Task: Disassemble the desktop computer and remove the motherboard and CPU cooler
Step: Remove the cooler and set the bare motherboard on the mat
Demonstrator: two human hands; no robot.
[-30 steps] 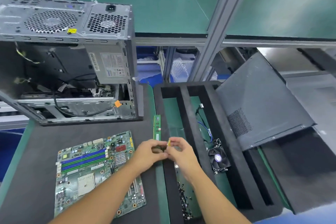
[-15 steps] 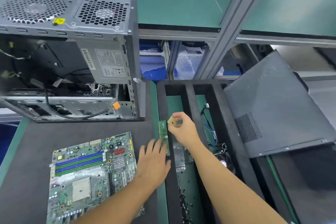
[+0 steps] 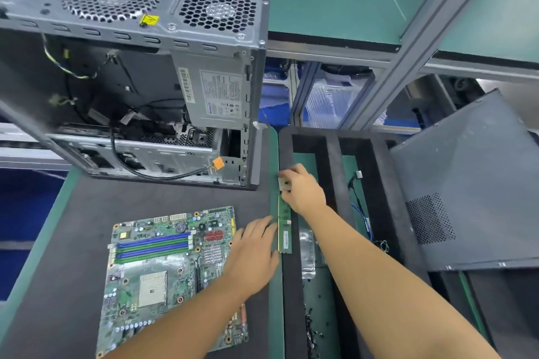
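Okay, motherboard [image 3: 175, 271] is out of the case and lies flat, component side up, on the dark mat of the counter [image 3: 73, 242] at 7 o'clock, with its blue and green slots unfilled and the square socket bare. Open computer case [image 3: 131, 67] stands at 10 o'clock, with the power supply [image 3: 215, 90] in its upper corner and loose cables hanging inside. Right hand [image 3: 303, 189] is just above centre at 12 o'clock of the memory stick [image 3: 284, 227], its grip narrow and pinching a small square chip [image 3: 284, 183] over the green strip between mat and foam tray [image 3: 332, 154]. Left hand [image 3: 250, 253] lies palm down at 6 o'clock, its grip wide, fingers straight, holding nothing; fingertips are just beside the memory stick's left edge, and I cannot tell if they touch. Memory stick lies lengthwise along the tray's left rim. Tray slots hold a shiny plate [image 3: 307, 253], a pile of dark screws [image 3: 312, 326] at 6 o'clock, and a blue cable [image 3: 361, 213] at 3 o'clock. Grey side panel [image 3: 466, 183] leans tilted on the tray's right edge at 3 o'clock. The CPU cooler cannot be made out.
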